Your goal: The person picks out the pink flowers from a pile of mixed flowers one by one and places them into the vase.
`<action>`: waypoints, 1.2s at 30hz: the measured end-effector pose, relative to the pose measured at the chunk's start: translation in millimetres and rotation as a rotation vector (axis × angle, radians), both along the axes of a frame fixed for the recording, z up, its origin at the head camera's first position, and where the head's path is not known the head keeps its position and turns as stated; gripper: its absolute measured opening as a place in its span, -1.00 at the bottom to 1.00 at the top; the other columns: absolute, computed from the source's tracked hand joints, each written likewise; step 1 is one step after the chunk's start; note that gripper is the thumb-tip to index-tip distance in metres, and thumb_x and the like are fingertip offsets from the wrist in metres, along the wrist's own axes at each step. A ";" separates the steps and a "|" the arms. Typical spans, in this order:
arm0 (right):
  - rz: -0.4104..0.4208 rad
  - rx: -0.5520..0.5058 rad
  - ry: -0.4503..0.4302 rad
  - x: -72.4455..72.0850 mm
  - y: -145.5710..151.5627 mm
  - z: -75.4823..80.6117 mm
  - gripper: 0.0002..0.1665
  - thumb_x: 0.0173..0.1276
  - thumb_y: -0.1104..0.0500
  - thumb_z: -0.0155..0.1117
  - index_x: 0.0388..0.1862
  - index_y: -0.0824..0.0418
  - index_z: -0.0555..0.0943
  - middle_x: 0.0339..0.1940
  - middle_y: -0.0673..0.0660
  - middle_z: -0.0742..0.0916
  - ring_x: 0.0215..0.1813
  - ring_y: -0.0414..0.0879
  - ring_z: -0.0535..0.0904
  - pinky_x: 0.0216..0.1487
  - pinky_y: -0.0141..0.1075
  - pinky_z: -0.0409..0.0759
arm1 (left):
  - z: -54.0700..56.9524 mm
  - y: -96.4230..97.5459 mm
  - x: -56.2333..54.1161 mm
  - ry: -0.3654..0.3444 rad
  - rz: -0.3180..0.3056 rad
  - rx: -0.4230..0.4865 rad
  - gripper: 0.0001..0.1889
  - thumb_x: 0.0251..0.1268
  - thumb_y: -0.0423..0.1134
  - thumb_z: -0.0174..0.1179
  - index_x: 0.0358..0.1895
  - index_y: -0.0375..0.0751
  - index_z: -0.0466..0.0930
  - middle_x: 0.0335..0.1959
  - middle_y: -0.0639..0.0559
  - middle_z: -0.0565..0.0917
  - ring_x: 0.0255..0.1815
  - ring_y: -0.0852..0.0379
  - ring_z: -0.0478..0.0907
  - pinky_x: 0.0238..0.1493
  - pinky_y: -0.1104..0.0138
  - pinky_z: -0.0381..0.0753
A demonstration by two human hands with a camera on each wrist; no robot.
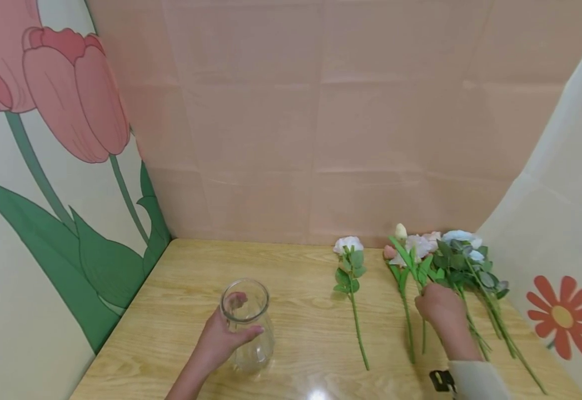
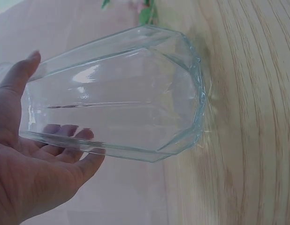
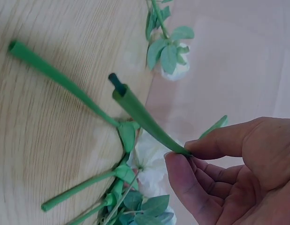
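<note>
Vase (image 2: 135,84) and flower stem (image 3: 147,119) in hand, white rose (image 1: 357,316) lying between

The left hand (image 1: 219,338) grips the upper part of the clear glass vase, thumb on one side and fingers on the other. The vase is upright at the near left part of the wood-grain table (image 1: 195,272), its wide mouth facing up. The right hand (image 1: 442,311) pinches the green stem between thumb and index finger, the other fingers curled toward the palm; the stem's cut end shows a darker core poking out. Which bloom belongs to it is hard to tell.

Between the hands, well apart from both, the single white rose lies with its head toward the back edge and its stem toward the person. Just left of the right hand lies a pink tulip (image 1: 389,253), its stem pointing to the near edge. Right of that hand, blue flowers (image 1: 463,238) with dark leaves crowd together, their long stems crossing; the hand and forearm block the view of part of this heap.

A pale sleeve (image 1: 478,382) covers the right forearm. A pinkish-brown backdrop (image 1: 321,122) rises behind the table, with a tulip-printed panel (image 1: 75,105) on the left and a panel bearing a red flower print (image 1: 566,328) on the right.
</note>
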State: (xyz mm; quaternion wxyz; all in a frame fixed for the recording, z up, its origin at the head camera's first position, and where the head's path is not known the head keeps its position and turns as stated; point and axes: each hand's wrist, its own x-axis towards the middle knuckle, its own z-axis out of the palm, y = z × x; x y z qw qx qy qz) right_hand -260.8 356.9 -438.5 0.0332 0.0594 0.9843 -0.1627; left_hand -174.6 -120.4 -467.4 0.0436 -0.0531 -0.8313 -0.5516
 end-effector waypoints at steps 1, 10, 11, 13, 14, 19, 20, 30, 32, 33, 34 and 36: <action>0.001 -0.002 0.000 -0.9 -1.9 0.0 -0.71 0.33 0.23 0.00 -0.62 0.15 0.43 -0.61 0.14 0.51 -0.54 0.02 0.39 -0.53 -0.18 0.33 | -0.2 0.1 0.1 0.005 -0.002 -0.005 -0.17 -0.01 0.09 0.57 0.34 -0.04 0.40 0.37 -0.12 0.52 0.43 -0.34 0.35 0.32 -0.35 0.33; 0.040 0.009 0.035 -10.4 -16.4 -4.2 -0.69 0.29 0.24 0.04 -0.68 0.14 0.41 -0.60 0.14 0.55 -0.52 0.03 0.45 -0.51 -0.13 0.40 | 1.5 2.3 0.4 -0.019 0.003 0.018 -0.22 -0.02 0.07 0.58 0.29 0.02 0.43 0.36 -0.09 0.53 0.43 -0.30 0.36 0.30 -0.34 0.36; 0.047 0.008 0.043 -10.5 -18.9 -4.4 -0.68 0.28 0.24 0.05 -0.70 0.13 0.38 -0.62 0.13 0.53 -0.53 0.02 0.43 -0.52 -0.14 0.39 | 1.4 2.7 0.3 -0.021 0.001 0.020 -0.23 -0.02 0.07 0.58 0.29 0.03 0.43 0.36 -0.09 0.53 0.42 -0.30 0.37 0.29 -0.34 0.36; 0.049 0.000 0.040 -10.0 -25.1 -4.2 -0.63 0.29 0.25 0.04 -0.73 0.10 0.34 -0.69 0.07 0.45 -0.59 -0.04 0.33 -0.55 -0.19 0.33 | 1.2 3.5 0.1 -0.021 -0.003 0.021 -0.22 -0.03 0.07 0.59 0.29 0.02 0.43 0.36 -0.09 0.53 0.43 -0.30 0.37 0.30 -0.33 0.36; 0.049 -0.001 0.039 -9.5 -28.5 -4.2 -0.61 0.31 0.25 0.04 -0.74 0.08 0.31 -0.72 0.04 0.41 -0.61 -0.08 0.28 -0.57 -0.21 0.29 | 1.2 3.8 0.1 -0.021 -0.005 0.021 -0.22 -0.02 0.07 0.58 0.29 0.02 0.44 0.36 -0.10 0.53 0.42 -0.30 0.37 0.30 -0.33 0.37; 0.063 -0.048 0.004 -7.3 -44.8 -5.9 -0.56 0.36 0.28 0.01 -0.74 0.06 0.29 -0.76 -0.02 0.30 -0.65 -0.14 0.14 -0.60 -0.29 0.21 | 1.7 4.6 0.4 -0.023 -0.013 0.001 -0.20 -0.03 0.11 0.57 0.30 -0.01 0.43 0.36 -0.16 0.51 0.42 -0.35 0.35 0.28 -0.35 0.37; 0.071 -0.052 0.003 -7.5 -47.5 -6.5 -0.56 0.37 0.28 0.01 -0.74 0.07 0.30 -0.76 -0.02 0.31 -0.65 -0.13 0.15 -0.59 -0.29 0.22 | 1.9 4.6 0.5 -0.024 -0.016 -0.004 -0.19 -0.03 0.12 0.57 0.31 -0.02 0.43 0.37 -0.17 0.51 0.42 -0.36 0.35 0.28 -0.35 0.37; 0.073 -0.047 0.007 -10.9 -67.0 -10.3 -0.64 0.33 0.29 0.04 -0.69 0.12 0.35 -0.69 0.06 0.40 -0.59 -0.05 0.28 -0.55 -0.23 0.28 | 3.9 7.5 2.3 -0.032 -0.032 -0.007 -0.18 0.01 0.09 0.56 0.33 -0.08 0.41 0.39 -0.19 0.49 0.44 -0.38 0.32 0.30 -0.37 0.32; 0.069 -0.065 -0.003 -10.9 -71.1 -11.1 -0.64 0.36 0.29 0.03 -0.67 0.12 0.33 -0.69 0.05 0.38 -0.60 -0.07 0.26 -0.56 -0.24 0.27 | 3.7 7.4 2.3 -0.028 -0.031 -0.006 -0.19 0.00 0.10 0.56 0.33 -0.07 0.41 0.39 -0.19 0.49 0.44 -0.38 0.32 0.29 -0.38 0.33; 0.066 -0.077 -0.008 -10.7 -73.4 -11.6 -0.63 0.37 0.29 0.02 -0.67 0.12 0.33 -0.70 0.04 0.37 -0.61 -0.08 0.24 -0.57 -0.25 0.26 | 3.5 7.3 2.3 -0.025 -0.029 -0.008 -0.19 0.00 0.10 0.56 0.32 -0.06 0.42 0.38 -0.18 0.50 0.44 -0.38 0.32 0.29 -0.38 0.33; 0.066 -0.086 -0.011 -10.2 -75.8 -11.7 -0.63 0.38 0.30 0.02 -0.67 0.11 0.32 -0.71 0.03 0.35 -0.62 -0.09 0.22 -0.58 -0.27 0.24 | 3.2 7.2 2.3 -0.024 -0.026 -0.009 -0.19 -0.01 0.11 0.56 0.32 -0.05 0.42 0.38 -0.18 0.50 0.43 -0.37 0.33 0.29 -0.38 0.34; 0.064 -0.101 -0.021 -9.0 -80.3 -12.0 -0.60 0.39 0.30 0.01 -0.68 0.10 0.29 -0.74 0.01 0.31 -0.64 -0.12 0.17 -0.59 -0.29 0.21 | 2.4 6.8 2.5 -0.025 -0.022 -0.009 -0.19 -0.01 0.11 0.56 0.31 -0.03 0.42 0.37 -0.17 0.51 0.43 -0.37 0.33 0.29 -0.38 0.34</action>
